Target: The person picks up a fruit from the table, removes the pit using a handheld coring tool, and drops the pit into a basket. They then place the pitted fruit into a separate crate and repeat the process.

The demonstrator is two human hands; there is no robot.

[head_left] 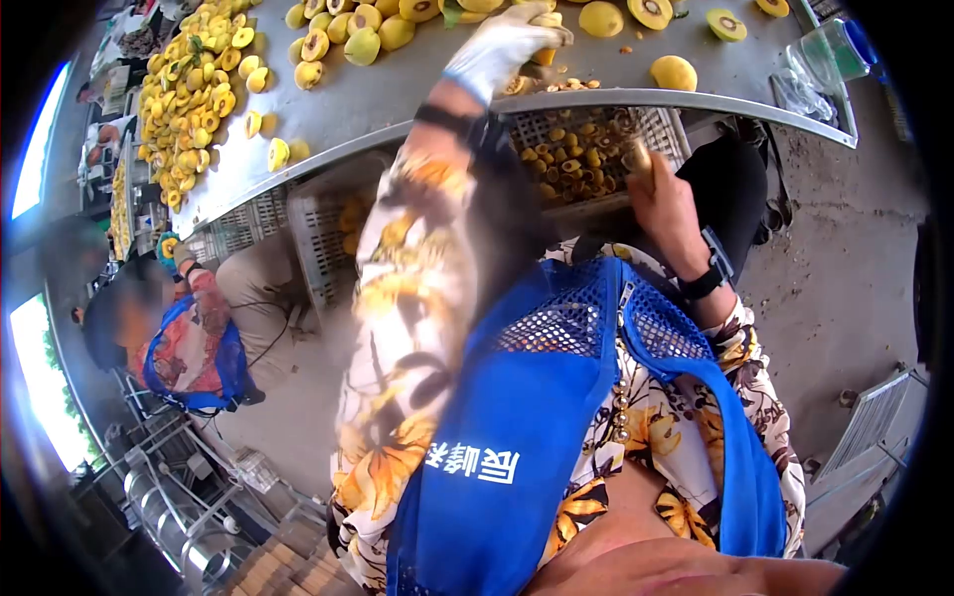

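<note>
My left hand, in a white glove, reaches onto the metal table and closes on a yellow fruit at the table's edge. My right hand is bare, with a black watch on the wrist. It grips a small brownish object over a plastic crate of brown pits below the table edge. Whole and halved yellow fruits lie around the gloved hand. One whole fruit sits to its right.
A long pile of halved yellow fruit runs down the table's left side. A second person in a blue vest sits at left. A clear plastic jar stands at the table's right end. More crates sit under the table.
</note>
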